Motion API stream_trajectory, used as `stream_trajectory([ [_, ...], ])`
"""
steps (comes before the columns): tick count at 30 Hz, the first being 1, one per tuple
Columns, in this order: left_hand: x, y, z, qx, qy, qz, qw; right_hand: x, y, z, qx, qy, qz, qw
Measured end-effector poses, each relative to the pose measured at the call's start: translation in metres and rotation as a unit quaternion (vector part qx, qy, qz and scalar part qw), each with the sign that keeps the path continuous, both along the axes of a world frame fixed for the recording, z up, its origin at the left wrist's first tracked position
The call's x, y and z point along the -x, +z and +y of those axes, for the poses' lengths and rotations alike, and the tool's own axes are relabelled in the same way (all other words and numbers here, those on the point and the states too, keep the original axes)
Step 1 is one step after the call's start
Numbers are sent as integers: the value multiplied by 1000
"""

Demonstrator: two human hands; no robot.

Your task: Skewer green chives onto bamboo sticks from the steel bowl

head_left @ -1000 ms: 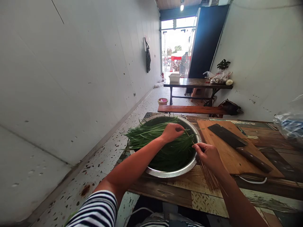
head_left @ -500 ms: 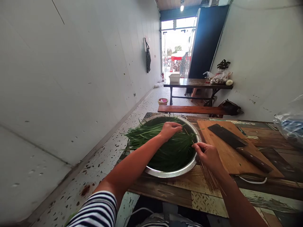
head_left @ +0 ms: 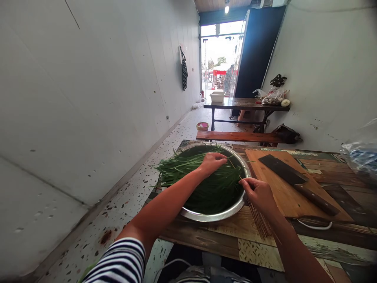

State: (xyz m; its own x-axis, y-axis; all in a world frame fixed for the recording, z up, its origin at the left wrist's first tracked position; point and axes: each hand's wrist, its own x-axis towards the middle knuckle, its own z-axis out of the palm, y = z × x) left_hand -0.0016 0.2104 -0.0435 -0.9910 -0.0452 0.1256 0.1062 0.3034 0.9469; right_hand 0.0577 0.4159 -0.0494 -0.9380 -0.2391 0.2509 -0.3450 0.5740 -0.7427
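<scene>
A wide steel basin (head_left: 212, 217) heaped with long green garlic chives (head_left: 179, 169) stands in front of me, some leaves hanging over its left rim. My left hand (head_left: 211, 163) reaches over the basin, thumb and fingers pinched on chives near the far right side. At the right rim my right hand (head_left: 257, 192) is closed in a pinch on the end of a thin bamboo skewer (head_left: 240, 179), whose tip points into the chives. Below that hand, a bundle of bamboo skewers (head_left: 260, 224) lies on the table, partly hidden by my wrist.
A wooden cutting board (head_left: 273, 192) lies right of the basin, with a cleaver (head_left: 284, 169) across it. A clear plastic bag (head_left: 361, 157) sits at the far right. Beyond are a red-brown bench (head_left: 238, 136) and a dark table (head_left: 238, 103) holding a white tub (head_left: 218, 97).
Both hands stay almost where they were, still pinched. My left hand shifts very slightly; the basin and board keep their places.
</scene>
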Motion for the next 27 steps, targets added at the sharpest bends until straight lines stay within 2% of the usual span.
stream_trajectory([
  [5, 0, 0, 0, 7, 8, -9, 1000, 0, 0, 0, 5, 6, 5, 1000],
  [15, 3, -6, -2, -24, -29, 18, 999, 1, 0, 1, -15, 2, 11, 1000],
  [21, 5, -7, -1, -4, 11, 13, 1000, 1, -2, 1, -9, 3, 12, 1000],
  [27, 3, -5, 0, -4, 16, 14, 1000, 0, 0, 0, -2, 2, 11, 1000],
])
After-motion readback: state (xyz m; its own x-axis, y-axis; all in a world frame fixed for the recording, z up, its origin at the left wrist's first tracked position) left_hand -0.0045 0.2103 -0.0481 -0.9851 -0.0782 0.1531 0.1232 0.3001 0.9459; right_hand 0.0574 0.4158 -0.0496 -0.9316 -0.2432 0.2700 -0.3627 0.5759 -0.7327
